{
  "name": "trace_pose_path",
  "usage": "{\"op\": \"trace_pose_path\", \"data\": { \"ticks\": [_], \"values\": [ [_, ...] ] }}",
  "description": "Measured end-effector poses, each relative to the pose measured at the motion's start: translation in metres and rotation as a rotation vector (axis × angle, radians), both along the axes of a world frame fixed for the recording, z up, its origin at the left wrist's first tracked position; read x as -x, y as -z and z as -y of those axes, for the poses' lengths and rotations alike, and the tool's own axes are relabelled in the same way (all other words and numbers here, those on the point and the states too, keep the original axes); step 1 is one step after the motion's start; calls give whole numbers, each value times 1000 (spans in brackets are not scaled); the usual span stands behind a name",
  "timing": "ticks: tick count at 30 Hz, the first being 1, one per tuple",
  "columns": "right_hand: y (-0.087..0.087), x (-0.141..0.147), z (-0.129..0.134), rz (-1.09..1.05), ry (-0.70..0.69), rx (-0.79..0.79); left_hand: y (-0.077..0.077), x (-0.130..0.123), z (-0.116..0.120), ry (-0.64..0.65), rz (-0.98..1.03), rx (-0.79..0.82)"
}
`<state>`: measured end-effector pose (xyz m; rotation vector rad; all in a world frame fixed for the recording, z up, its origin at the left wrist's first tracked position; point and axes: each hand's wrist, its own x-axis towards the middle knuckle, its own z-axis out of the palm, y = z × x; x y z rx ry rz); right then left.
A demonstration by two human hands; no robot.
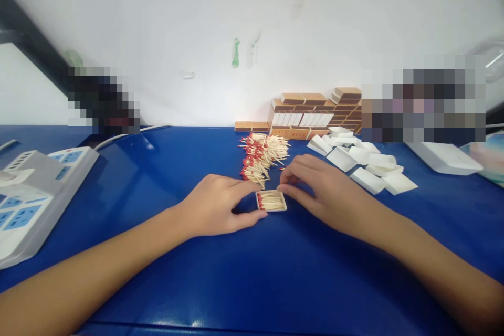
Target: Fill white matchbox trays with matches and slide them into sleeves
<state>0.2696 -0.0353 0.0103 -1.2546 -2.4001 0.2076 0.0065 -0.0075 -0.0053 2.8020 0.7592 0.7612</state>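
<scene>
One tray: left hand, half-closed, grips its left end; right hand nearly pinched, hold unclear. Uneven squeezing could spill matches toward the surface's near edge.

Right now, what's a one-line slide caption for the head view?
Left hand holds a matchbox tray of red-tipped matches, right hand at its far right corner.
</scene>
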Motion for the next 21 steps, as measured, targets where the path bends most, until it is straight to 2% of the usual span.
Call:
{"op": "trace_pose_path", "data": {
  "ticks": [3, 6, 9, 21],
  "values": [
    [5, -15, -14, 35, 123, -80, -2, -1, 1, -1, 73, 10],
    [12, -28, -27, 56, 178, -111, -3, -1, 1, -11, -9, 41],
    [16, -33, -32, 61, 180, -95, -3, -1, 2, -28, -78, 74],
    [23, -32, -31, 28, 150, 45, -4, 0, 1, -24, -109, 114]
  ]
}}
